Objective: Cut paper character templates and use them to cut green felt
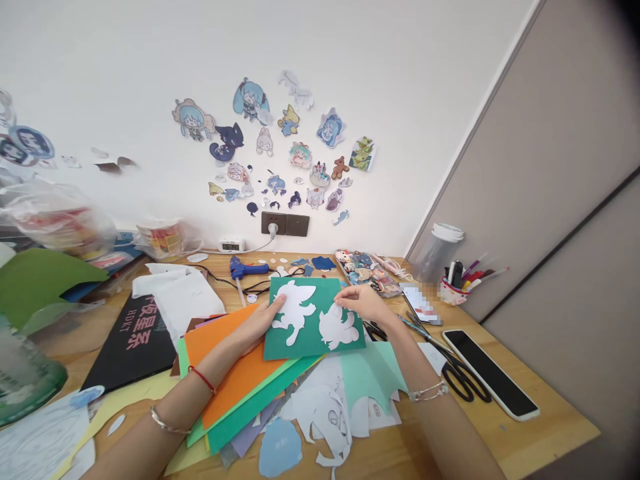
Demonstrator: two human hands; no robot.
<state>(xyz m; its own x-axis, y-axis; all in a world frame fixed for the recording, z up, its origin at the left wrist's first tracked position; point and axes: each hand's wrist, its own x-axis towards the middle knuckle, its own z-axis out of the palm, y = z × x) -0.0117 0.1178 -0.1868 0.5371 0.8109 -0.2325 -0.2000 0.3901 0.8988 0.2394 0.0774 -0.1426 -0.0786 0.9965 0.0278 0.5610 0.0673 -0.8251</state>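
Forearms (pixel 145 420) extend from the near edge of the view over the tabletop (pixel 530 443), with the blue scrap (pixel 281 448) lying between them. Left hand (pixel 259 324): fingers closed on the left margin of the green sheet (pixel 311 341), thumb on top, pressing the edge of the left cutout (pixel 295 308). Right hand (pixel 367 304): thumb and index drawn together in a narrow pinch on the upper tip of the right cutout (pixel 339 328). Both white cutouts lie side by side, apart, on the green sheet, which is held above the orange sheet (pixel 245 377) and the mint sheet (pixel 375 367); whether it rests on them cannot be told. Step in hand, as judged: positioning the right cutout on the green sheet. Next move would call for steady left thumb pressure, a flat sheet and a light right pinch, since thin paper may crease or slip. Scissors (pixel 451 360) lie to the right, beside the phone (pixel 490 373), touched by neither hand
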